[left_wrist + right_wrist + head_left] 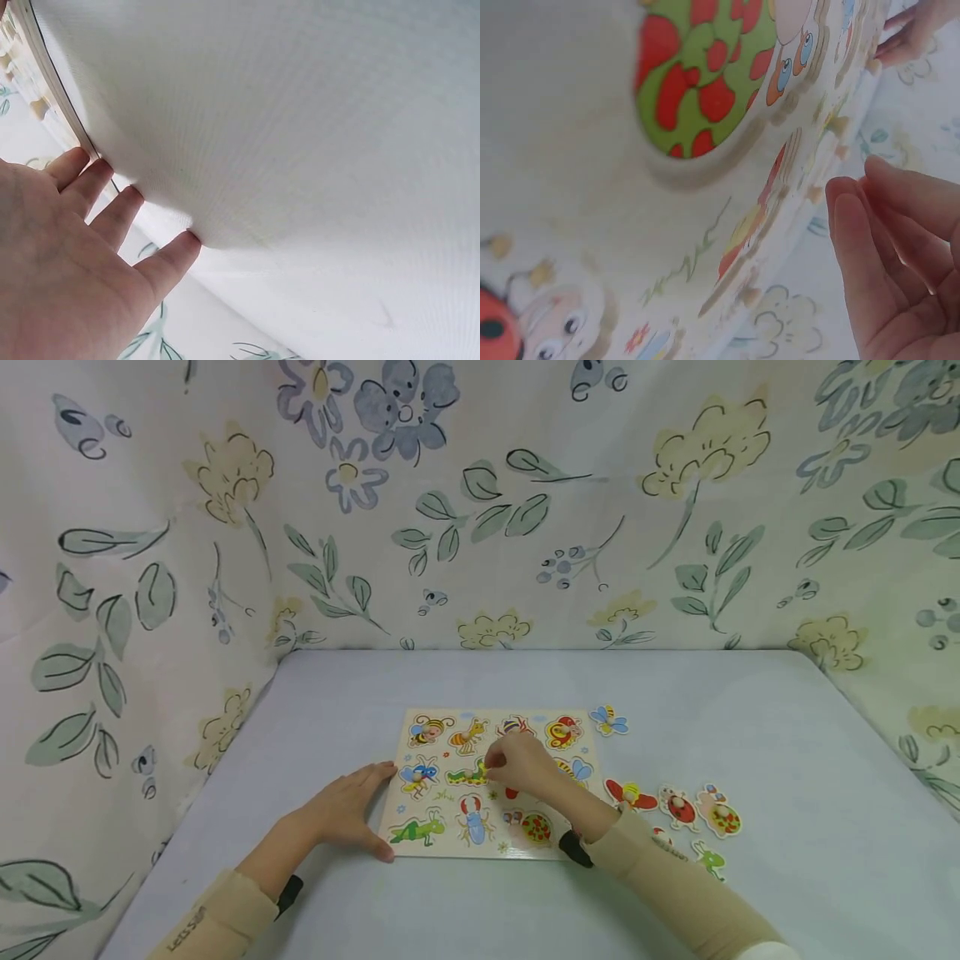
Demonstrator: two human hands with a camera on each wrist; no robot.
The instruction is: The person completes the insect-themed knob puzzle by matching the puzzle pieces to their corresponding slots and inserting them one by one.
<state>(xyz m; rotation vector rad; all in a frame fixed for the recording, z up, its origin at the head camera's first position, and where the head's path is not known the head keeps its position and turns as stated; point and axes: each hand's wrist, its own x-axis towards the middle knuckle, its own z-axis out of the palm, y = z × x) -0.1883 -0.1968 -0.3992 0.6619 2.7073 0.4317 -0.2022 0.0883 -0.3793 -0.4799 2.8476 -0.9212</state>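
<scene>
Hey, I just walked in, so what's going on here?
Someone is working on an insect puzzle board. Their left hand rests at its left edge; the right hand is over the middle, fingertips by the green caterpillar, though I can't tell whether they grip it. Several loose pieces, including a ladybug, lie to the board's right.

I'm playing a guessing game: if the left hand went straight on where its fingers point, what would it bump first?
Probably the puzzle board: the left hand seems right against its left edge, though a tiny gap is possible.
</scene>
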